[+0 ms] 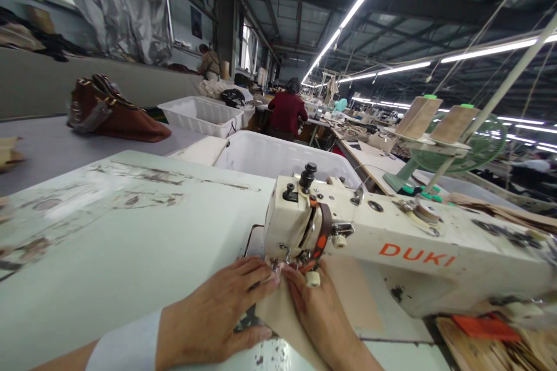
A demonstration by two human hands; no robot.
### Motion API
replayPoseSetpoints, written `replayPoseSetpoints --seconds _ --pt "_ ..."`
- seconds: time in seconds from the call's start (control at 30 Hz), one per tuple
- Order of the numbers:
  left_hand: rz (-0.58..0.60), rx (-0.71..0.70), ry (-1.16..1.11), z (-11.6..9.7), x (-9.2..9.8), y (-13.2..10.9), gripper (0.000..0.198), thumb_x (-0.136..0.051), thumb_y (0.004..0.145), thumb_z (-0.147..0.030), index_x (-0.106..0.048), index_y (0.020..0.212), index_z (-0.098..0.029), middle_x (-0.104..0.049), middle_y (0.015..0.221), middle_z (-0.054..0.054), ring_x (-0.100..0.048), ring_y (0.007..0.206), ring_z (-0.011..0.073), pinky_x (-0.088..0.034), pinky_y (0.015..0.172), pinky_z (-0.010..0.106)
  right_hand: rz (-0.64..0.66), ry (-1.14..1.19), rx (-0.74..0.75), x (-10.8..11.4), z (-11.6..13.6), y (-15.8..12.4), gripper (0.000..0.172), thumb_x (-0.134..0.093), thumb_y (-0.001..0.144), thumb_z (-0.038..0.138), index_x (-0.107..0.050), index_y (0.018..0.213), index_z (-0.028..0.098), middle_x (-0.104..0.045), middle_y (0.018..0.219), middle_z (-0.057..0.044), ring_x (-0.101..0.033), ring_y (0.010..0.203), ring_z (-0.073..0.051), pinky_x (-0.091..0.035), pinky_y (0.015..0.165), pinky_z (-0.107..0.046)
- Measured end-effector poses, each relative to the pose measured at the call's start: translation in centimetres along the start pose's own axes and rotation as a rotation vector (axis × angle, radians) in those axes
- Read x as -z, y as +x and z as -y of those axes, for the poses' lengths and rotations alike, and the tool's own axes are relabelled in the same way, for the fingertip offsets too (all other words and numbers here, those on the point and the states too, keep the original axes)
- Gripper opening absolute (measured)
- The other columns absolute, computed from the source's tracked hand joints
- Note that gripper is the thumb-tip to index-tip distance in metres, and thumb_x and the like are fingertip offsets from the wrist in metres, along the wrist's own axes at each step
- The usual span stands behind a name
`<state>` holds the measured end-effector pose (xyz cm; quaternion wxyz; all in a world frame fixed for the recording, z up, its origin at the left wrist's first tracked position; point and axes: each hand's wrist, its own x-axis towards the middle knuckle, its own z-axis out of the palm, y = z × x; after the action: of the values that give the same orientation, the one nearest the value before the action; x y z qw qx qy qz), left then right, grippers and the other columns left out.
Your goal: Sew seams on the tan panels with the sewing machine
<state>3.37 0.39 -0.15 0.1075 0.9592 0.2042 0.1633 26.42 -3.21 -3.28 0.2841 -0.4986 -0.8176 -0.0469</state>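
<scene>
A cream sewing machine (282,214) marked DUKI stands in front of me. Under its needle area lies a beige flat piece (281,307), fabric or leather, I cannot tell which. My left hand (217,307) grips the piece's left edge, fingertips close to the presser foot and thumb stretched toward me. From the right, my right hand (319,301) holds the same piece, its fingers bent in beside the needle area. The fingertips of both hands nearly meet there, and the needle itself is hard to make out. A brown strap (324,226) loops over the machine head.
A worn pale-green tabletop (174,243) spreads to the left. Behind the machine is a white plastic bin (278,151); a brown handbag (117,116) rests on a grey table. Thread cones (420,116) and a green fan (461,142) stand right. A person in dark red (288,110) sits farther back.
</scene>
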Motion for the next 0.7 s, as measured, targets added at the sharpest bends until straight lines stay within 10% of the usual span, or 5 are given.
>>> replayPoseSetpoints --seconds 0.7 --pt "0.034 0.056 0.007 0.6 -1.8 0.1 0.075 -0.069 0.084 -0.046 -0.038 0.147 -0.019 -0.049 0.144 0.014 -0.044 0.132 0.0356 -0.035 0.112 0.055 -0.029 0.232 -0.085 -0.1 -1.0 -0.1 0.025 -0.049 0.089 0.009 -0.069 0.097 0.022 -0.070 0.103 -0.006 -0.062 0.099 -0.021 -0.048 0.095 -0.038"
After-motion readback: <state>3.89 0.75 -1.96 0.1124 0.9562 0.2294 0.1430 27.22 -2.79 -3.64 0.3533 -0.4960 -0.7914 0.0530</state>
